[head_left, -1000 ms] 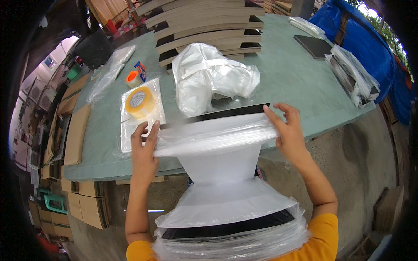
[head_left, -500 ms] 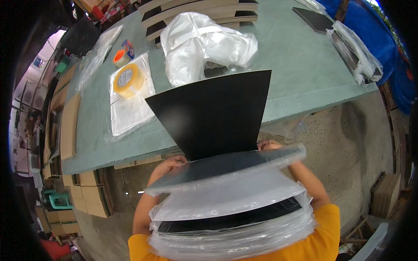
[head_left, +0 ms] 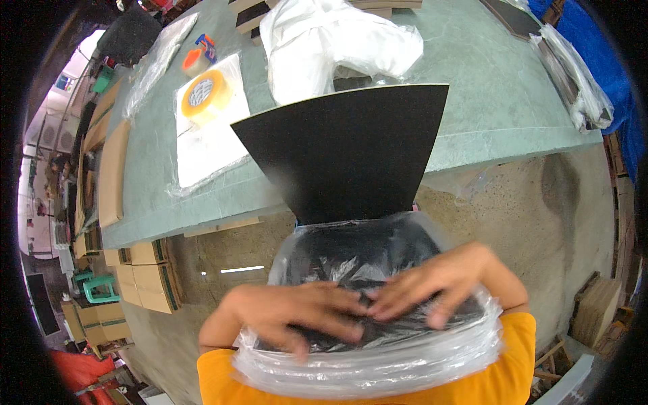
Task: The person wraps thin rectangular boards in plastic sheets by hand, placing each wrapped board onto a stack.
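My left hand (head_left: 297, 314) and my right hand (head_left: 435, 280) both lie spread, palms down, on a black sheet in a clear plastic sleeve (head_left: 351, 250). Their fingers are slightly blurred and nearly meet in the middle. Under them, close against my body, is a pile of several clear plastic sleeves (head_left: 378, 371), at least some with black sheets inside. Beyond my hands stands a bare black panel (head_left: 351, 155), tilted up against the table's near edge. Its lower end meets the far end of the sleeved sheet; that joint is partly hidden.
The green table (head_left: 493, 94) carries a crumpled translucent plastic bag (head_left: 304, 61), a wide roll of yellowish tape (head_left: 214, 111) on flat plastic sleeves (head_left: 209, 152), and a tape dispenser (head_left: 197, 62). Wrapped dark boards (head_left: 570, 81) sit at the right. Cardboard boxes (head_left: 145, 283) and a green stool (head_left: 101, 287) stand lower left.
Both hands have left the panel's lower corners and come back toward me, onto the sleeved sheet. That sheet, raised before, now lies lower on the pile. My view has shifted slightly.
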Tool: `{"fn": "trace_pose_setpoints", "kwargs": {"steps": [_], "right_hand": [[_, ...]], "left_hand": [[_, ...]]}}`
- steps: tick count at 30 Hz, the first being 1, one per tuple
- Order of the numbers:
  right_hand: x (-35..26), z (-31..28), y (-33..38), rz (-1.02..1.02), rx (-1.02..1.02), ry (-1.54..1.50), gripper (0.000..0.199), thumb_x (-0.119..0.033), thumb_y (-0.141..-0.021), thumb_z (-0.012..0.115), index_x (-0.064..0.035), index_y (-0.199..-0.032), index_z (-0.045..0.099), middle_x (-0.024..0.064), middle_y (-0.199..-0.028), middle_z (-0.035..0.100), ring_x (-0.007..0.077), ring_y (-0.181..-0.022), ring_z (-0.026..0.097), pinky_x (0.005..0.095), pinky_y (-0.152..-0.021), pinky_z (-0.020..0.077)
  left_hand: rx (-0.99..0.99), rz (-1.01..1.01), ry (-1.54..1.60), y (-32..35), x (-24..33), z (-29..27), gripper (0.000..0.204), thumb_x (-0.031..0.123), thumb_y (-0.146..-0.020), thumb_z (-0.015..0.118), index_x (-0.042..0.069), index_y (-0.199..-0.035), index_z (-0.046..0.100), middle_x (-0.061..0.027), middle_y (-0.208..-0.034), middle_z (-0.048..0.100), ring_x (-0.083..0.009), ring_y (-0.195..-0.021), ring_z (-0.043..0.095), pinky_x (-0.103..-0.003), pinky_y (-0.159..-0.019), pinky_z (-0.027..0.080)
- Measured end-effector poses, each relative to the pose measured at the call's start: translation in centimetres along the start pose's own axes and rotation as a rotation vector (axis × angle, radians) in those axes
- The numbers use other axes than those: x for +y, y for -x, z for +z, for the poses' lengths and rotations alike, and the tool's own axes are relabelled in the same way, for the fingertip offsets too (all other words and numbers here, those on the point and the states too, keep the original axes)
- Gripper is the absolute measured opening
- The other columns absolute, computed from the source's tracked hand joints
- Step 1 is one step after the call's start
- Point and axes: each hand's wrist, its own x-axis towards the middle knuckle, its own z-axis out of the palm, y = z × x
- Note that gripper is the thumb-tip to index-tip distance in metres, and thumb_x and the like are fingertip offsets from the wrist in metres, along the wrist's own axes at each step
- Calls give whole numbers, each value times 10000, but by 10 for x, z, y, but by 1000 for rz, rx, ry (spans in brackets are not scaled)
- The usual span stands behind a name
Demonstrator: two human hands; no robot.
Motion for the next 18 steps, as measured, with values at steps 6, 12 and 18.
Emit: {"fn": "trace_pose_setpoints", "kwargs": {"steps": [6,12,18], "right_hand": [[113,-9,17,530,301,236,602,-451,-874,349,5,-1266,326,183,-1333,281,288,-1254,232,345,-1027,176],[110,-12,16,596,353,226,623,-514,-860,311,-60,-1287,321,149,-1358,246,275,-1272,192,349,-1037,144],[111,-13,18,604,356,191,638,-544,-849,301,-85,-1293,318,132,-1361,247,275,-1269,198,349,-1035,149]], "left_hand": [[123,-824,-95,12,-131,7,455,332,-838,469,71,-1210,438,-180,-1220,428,-296,-1144,399,-379,-948,310],[271,-335,-662,-94,38,-127,140,140,-753,603,44,-854,611,-69,-822,611,-181,-745,594,-267,-671,461],[511,-350,-1474,-145,-45,-268,195,225,-710,616,37,-738,573,-126,-719,581,-288,-758,545,-382,-657,437]]}}
